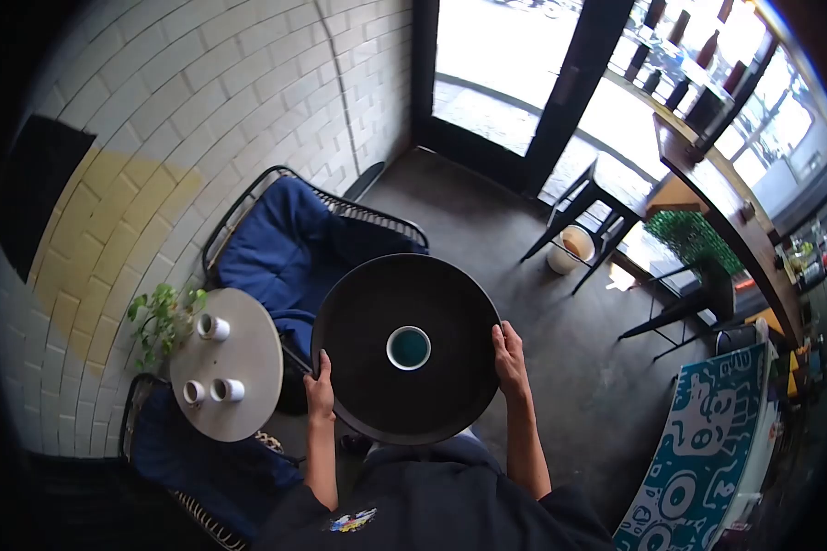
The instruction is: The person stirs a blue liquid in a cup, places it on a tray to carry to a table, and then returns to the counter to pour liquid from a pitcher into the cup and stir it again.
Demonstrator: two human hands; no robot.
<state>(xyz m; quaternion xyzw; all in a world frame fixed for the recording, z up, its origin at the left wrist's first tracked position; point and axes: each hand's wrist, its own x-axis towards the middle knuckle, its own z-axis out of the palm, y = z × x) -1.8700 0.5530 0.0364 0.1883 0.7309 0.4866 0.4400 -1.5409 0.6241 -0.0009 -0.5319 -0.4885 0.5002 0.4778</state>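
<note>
A round black serving tray (pixel 368 294) is held out level before my body. My left hand (pixel 320 390) grips its left rim, thumb on top and fingers hidden underneath. On the opposite rim my right hand (pixel 510 358) holds on in the same way. One cup (pixel 408 348), white-rimmed with a teal inside, stands near the middle of the tray. To the left, a round table (pixel 257 344) carries three white cups: one at the back (pixel 213 327), one at the front left (pixel 194 393) and one at the front right (pixel 228 390).
A leafy plant (pixel 164 312) sits at the table's wall side. Blue-cushioned chairs, one behind (pixel 276 230) and one in front (pixel 184 450), flank the table. Black stools (pixel 602 207) and a long wooden counter (pixel 753 239) line the window. A teal patterned counter front (pixel 698 441) is at right.
</note>
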